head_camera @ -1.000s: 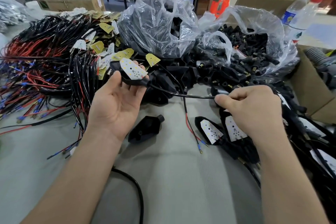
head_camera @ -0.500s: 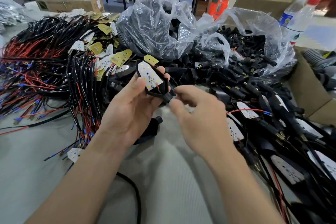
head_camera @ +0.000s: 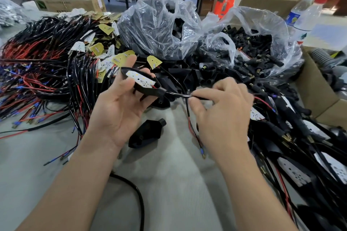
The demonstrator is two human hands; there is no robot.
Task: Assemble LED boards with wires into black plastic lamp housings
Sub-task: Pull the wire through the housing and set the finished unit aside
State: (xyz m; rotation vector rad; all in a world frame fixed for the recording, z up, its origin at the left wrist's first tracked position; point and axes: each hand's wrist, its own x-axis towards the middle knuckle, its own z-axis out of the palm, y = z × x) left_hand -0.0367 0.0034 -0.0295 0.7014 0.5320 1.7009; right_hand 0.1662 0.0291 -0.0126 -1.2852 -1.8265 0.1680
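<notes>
My left hand holds a black lamp housing with a white LED board seated in it, fingers curled behind it and the thumb on the board. A black sheathed wire leaves the housing's neck to the right. My right hand pinches that wire a short way from the neck. The wire's red and black ends hang down below my right hand. An empty black housing lies on the grey table cover under my hands.
Wired LED boards are heaped at the left. Two clear bags of black parts stand behind. Assembled lamps pile up on the right, by a cardboard box. A thick black cable crosses the cover near me.
My right hand went in to the housing's neck and has now slid back right along the wire. The housing in my left hand has tilted flatter and shifted slightly left.
</notes>
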